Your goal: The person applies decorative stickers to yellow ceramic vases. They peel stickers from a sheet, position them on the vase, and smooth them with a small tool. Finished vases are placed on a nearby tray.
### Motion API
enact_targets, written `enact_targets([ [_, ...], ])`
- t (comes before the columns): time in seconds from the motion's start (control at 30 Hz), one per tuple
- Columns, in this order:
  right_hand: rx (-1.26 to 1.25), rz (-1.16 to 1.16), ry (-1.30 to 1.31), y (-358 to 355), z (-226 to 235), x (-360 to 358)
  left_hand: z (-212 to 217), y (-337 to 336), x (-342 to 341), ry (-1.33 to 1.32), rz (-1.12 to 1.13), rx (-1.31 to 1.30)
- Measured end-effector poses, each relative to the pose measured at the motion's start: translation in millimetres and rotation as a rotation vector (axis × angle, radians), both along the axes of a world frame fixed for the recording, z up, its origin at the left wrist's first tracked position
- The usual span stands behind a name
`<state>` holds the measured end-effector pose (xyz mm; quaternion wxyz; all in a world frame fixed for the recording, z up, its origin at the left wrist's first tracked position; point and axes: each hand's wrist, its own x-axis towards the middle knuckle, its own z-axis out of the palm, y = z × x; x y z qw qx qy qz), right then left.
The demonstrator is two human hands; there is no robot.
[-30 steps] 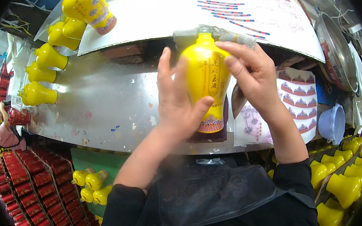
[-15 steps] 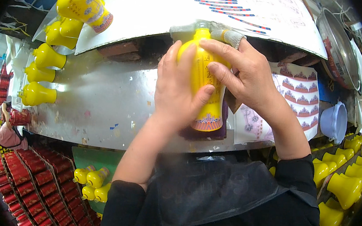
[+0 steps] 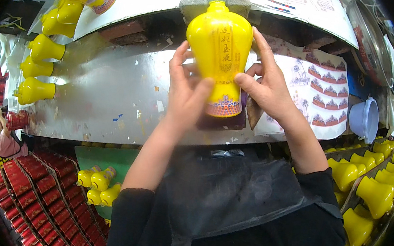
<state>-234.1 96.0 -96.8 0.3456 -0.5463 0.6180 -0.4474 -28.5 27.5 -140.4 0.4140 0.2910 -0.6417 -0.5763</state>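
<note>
A glossy yellow bottle point(image 3: 220, 49) lies before me with its clear-capped neck pointing away, on a grey cloth pad point(image 3: 191, 8). A column of dark characters runs down its front, and a purple and red patterned band circles its base. My left hand point(image 3: 186, 86), slightly blurred, holds the bottle's lower left side, thumb at its edge and fingers curled. On the opposite side my right hand point(image 3: 269, 85) grips the bottle, its thumb on the front and its index finger stretched along the shoulder. Beneath the base a dark purple cloth point(image 3: 227, 124) partly shows.
Yellow bottles point(image 3: 36, 91) line the metal table's point(image 3: 110, 91) left side. Decal sheets point(image 3: 325, 92) lie at right, near a pale blue bucket point(image 3: 364, 121). Narrow strips point(image 3: 270, 1) rest on the white board. Red bottles point(image 3: 52, 194) fill racks at lower left; another person point(image 3: 8, 140) stands beyond.
Both hands have slid off the bottle's front down toward its sides, uncovering the dark characters. The view has shifted, so the bottle and table sit higher in the picture.
</note>
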Motion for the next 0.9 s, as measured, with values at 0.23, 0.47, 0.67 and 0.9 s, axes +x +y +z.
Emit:
enact_targets([
  [0.23, 0.026, 0.024, -0.219, -1.4, -6.9, 1.5, 1.9, -6.7, 3.4, 0.125, -0.041, 0.100],
  [0.47, 0.053, -0.040, -0.024, -0.9, -9.2, 12.8, 12.7, -0.3, -13.4, 0.124, 0.032, 0.156],
  [0.67, 0.019, -0.020, -0.058, 1.8, -8.9, 11.5, 11.3, -2.6, -9.5, 0.161, -0.022, 0.157],
  [0.9, 0.019, 0.003, -0.060, 2.8, -11.8, 8.6, 11.1, -4.2, -8.4, 0.155, -0.030, 0.172],
])
